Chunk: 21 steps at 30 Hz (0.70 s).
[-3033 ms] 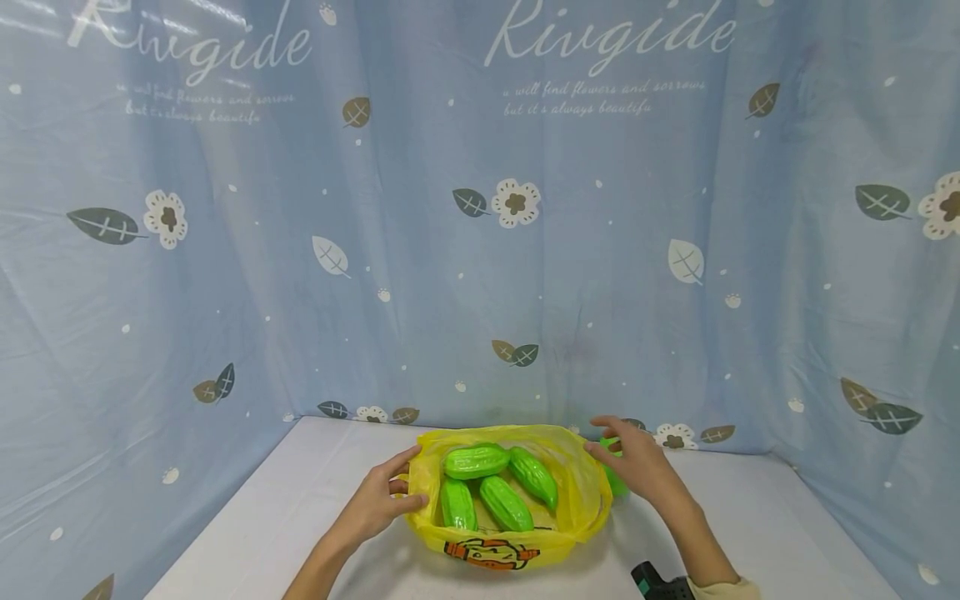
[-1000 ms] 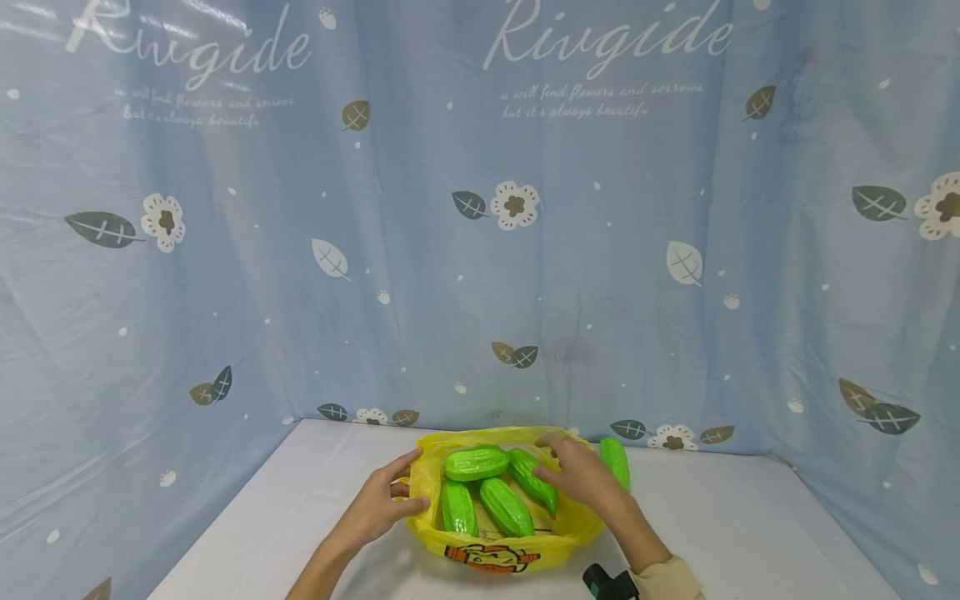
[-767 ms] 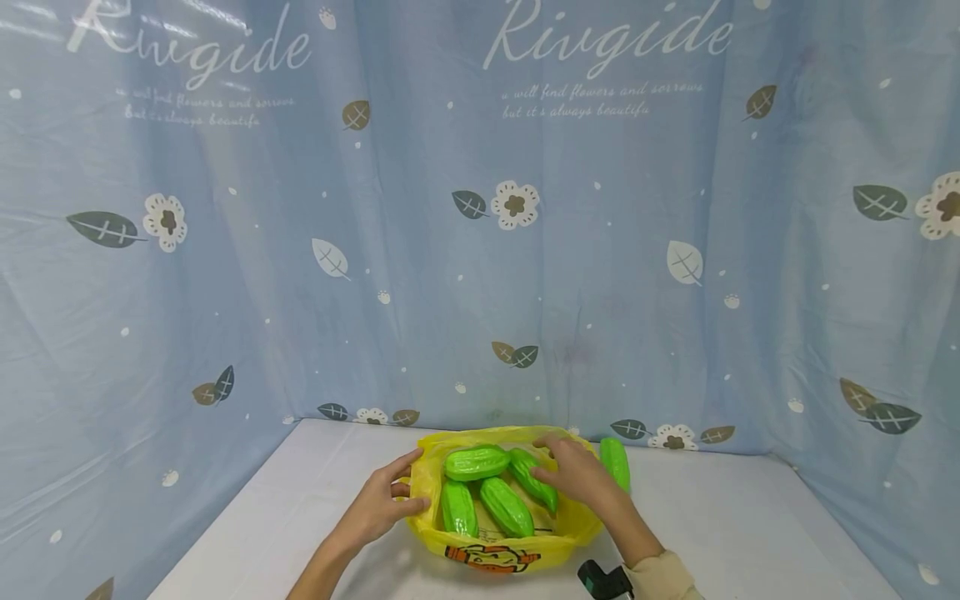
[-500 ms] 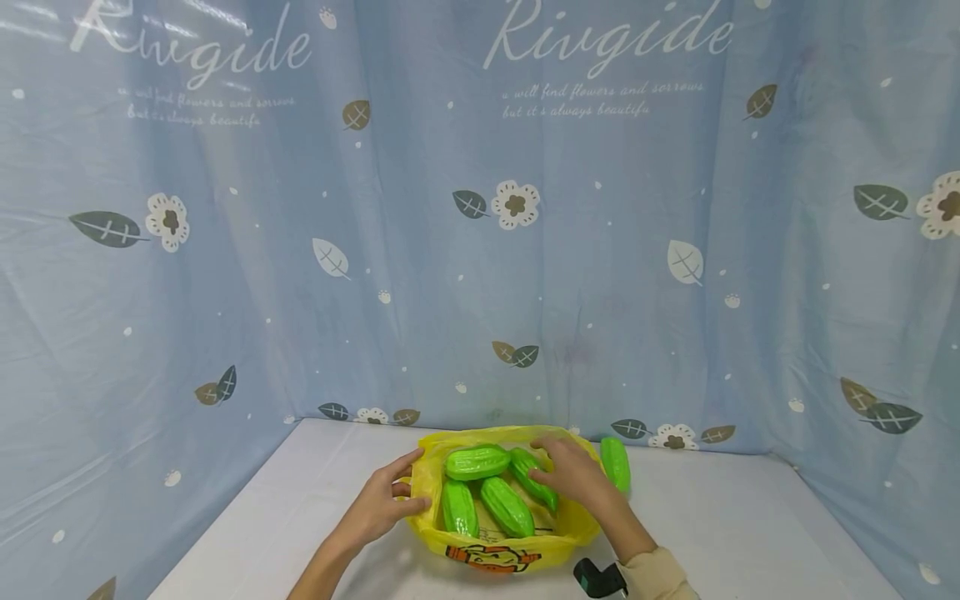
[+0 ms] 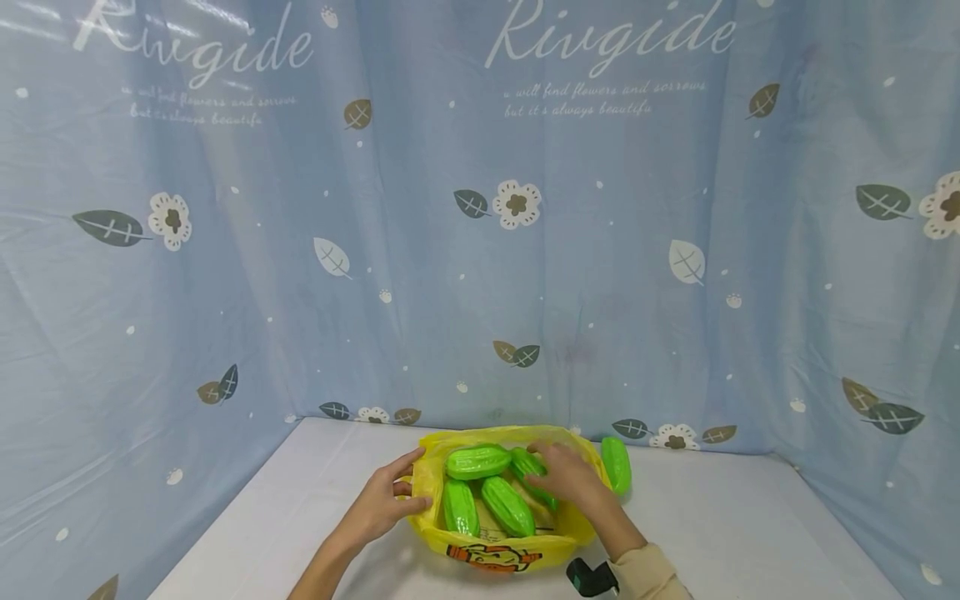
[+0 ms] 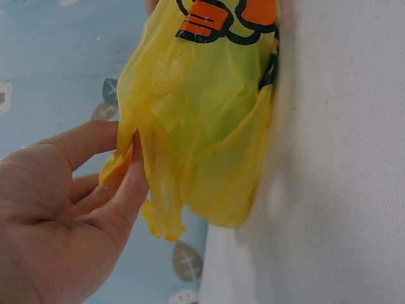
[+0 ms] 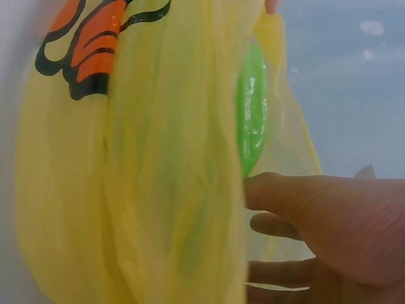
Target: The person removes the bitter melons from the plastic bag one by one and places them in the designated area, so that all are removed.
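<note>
A yellow plastic bag (image 5: 517,548) with an orange and black cartoon print stands wide-mouthed on the table. Several bright green ridged bitter melons lie inside it, including one (image 5: 507,507) near the front. My left hand (image 5: 375,504) holds the bag's left edge; in the left wrist view, gathered yellow plastic sits between thumb and fingers. My right hand (image 5: 567,475) reaches over the right rim to the rearmost right melon (image 5: 525,467), partly covering it. In the right wrist view the fingers are spread and loosely extended, their tips hidden behind the plastic.
Another green bitter melon (image 5: 617,465) lies outside the bag, just right of it. The white table (image 5: 720,517) ends at a blue printed curtain (image 5: 570,275) behind and at both sides. A black wrist device (image 5: 591,577) sits by the right sleeve.
My right hand has moved left from beside the melon outside the bag to inside the bag's mouth, shifting slightly further left recently. My left hand has stayed on the bag.
</note>
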Available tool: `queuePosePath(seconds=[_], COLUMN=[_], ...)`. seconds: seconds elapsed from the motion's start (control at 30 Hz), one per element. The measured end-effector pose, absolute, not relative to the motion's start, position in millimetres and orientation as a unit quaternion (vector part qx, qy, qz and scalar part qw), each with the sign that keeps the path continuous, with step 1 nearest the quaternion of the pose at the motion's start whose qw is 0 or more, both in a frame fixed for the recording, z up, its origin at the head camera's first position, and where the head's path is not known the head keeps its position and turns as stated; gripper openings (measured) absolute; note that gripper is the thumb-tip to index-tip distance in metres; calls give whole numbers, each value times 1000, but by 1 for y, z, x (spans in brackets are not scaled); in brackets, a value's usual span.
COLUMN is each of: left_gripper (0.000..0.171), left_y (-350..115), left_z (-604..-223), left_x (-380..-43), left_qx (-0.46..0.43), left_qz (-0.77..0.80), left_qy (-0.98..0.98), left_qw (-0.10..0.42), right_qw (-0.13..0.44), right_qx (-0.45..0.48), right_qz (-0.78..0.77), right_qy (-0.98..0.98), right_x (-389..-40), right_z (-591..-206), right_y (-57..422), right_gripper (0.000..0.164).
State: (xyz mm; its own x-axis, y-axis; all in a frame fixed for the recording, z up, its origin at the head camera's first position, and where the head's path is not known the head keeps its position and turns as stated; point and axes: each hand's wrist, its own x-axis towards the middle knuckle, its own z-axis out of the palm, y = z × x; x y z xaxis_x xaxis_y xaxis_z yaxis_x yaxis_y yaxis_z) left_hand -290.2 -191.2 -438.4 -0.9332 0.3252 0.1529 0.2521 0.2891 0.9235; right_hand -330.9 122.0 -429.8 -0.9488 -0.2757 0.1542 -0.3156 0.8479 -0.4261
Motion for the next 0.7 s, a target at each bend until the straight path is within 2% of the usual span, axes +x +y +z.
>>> queuePosePath(seconds=[0.7], left_gripper=[83], left_y=[-191], left_z=[-439], left_x=[-291], left_qx=[178], left_qz=[570], left_qy=[801], left_qw=[40], right_qw=[35], right_qx=[152], right_qz=[230], right_qy=[-961], right_x=[-340], right_z=[-439], right_y=[117], right_gripper=[45])
